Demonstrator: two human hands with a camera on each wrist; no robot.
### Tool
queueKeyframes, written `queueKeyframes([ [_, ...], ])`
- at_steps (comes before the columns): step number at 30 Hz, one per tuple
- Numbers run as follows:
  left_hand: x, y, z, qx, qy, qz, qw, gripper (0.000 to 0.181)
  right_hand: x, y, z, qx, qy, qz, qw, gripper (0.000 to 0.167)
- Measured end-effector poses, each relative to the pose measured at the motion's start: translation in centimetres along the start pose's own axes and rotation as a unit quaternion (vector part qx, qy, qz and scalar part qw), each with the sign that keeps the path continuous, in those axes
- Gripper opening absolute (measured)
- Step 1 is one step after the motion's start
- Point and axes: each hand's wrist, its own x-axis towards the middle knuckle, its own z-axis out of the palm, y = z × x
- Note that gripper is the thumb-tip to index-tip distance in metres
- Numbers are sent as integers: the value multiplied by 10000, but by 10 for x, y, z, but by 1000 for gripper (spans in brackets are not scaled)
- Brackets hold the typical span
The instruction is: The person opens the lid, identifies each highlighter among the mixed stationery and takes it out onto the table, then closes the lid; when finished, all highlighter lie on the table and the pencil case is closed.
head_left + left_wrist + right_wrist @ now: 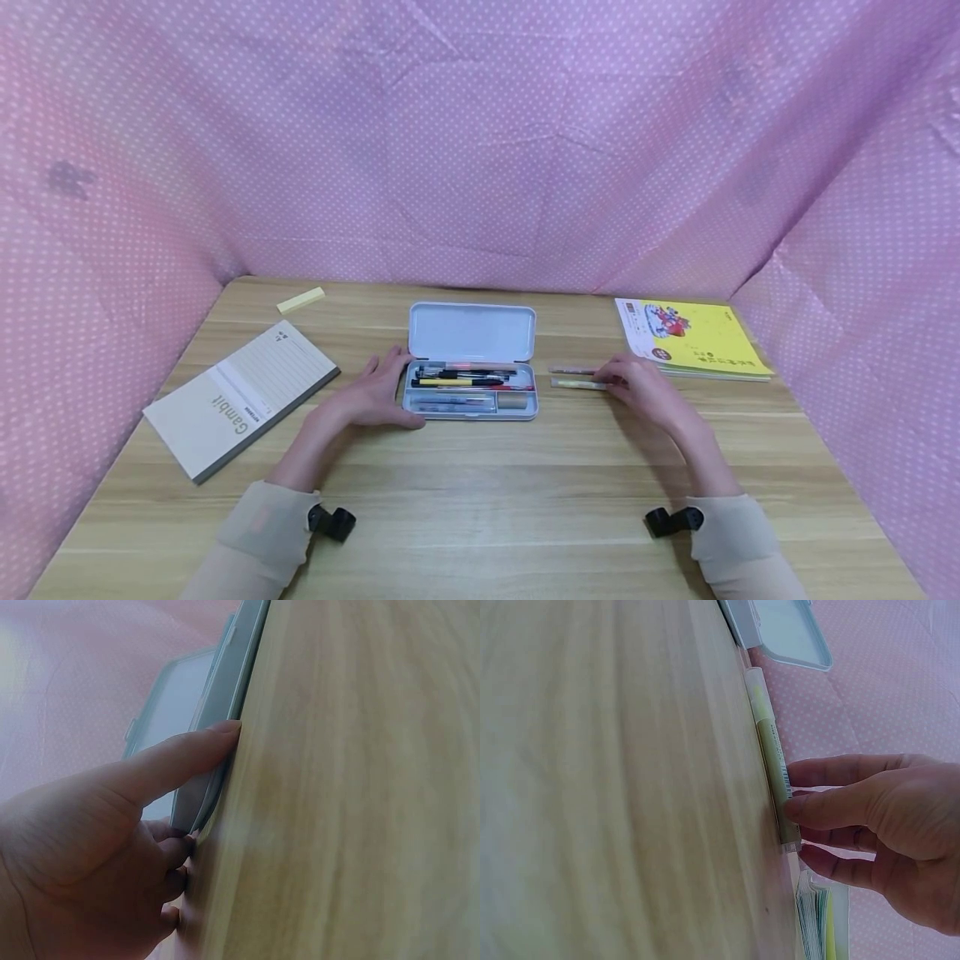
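The pencil case [472, 332] lies open mid-table, lid at the far side, and the left hand [373, 396] holds its left end, spread wide, the thumb along the near edge and the fingers round the corner. If that hand pushed, I think the case might slide on the smooth tabletop [480, 508]. To the right of the case, the right hand [637, 383] is partly curled, its thumb against the yellow highlighter [576, 384] and its fingers on the far side; I can't tell whether it has a firm pinch. The highlighter lies just beside a slim pen [572, 369], so careless fingers could knock one and set it rolling. Both are touched near their right ends, so either could swing if lifted. The case's far compartment is crowded with loose pens [461, 382]; a bump could shift them.
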Motion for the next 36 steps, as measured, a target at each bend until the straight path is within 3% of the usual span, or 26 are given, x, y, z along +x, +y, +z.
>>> queueKeyframes([
  [36,-2,1,-1,29,65,-26,10000,109,-2,2,-4,-27,123,-32,9999,23],
])
